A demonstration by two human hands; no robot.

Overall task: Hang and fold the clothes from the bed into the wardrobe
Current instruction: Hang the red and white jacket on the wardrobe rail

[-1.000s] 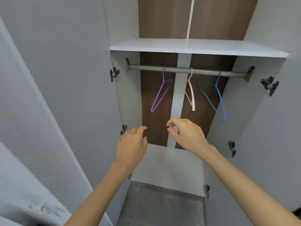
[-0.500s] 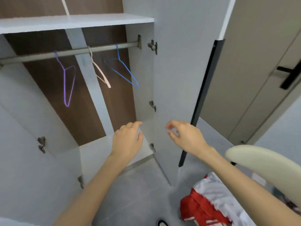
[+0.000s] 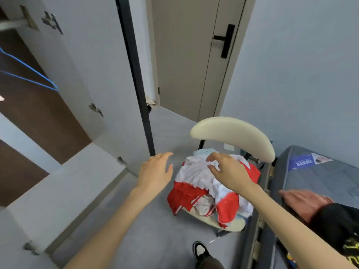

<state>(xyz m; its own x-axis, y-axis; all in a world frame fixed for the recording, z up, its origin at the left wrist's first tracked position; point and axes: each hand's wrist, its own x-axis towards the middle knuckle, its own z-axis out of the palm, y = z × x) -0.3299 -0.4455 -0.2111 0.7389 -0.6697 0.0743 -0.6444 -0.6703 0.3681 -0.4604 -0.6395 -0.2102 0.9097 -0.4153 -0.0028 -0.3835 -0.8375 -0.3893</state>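
Red-and-white clothes (image 3: 196,177) heaped on the seat of a cream chair (image 3: 233,133).
The right hand (image 3: 227,171) hovers over the heap with fingers loosely bent, gripping nothing; contact cannot be told. The left hand (image 3: 156,171) is spread flat just beside it. On the bed (image 3: 320,171) lie a pink garment (image 3: 305,200) and a black garment (image 3: 338,220). The open wardrobe (image 3: 58,183) holds a blue hanger (image 3: 29,74).

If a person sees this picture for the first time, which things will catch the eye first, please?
First the pile of red and white clothes on the cream chair near the middle, with the right hand curved over it and the left hand open beside it. Next, the blue hanger in the open wardrobe at the far left.
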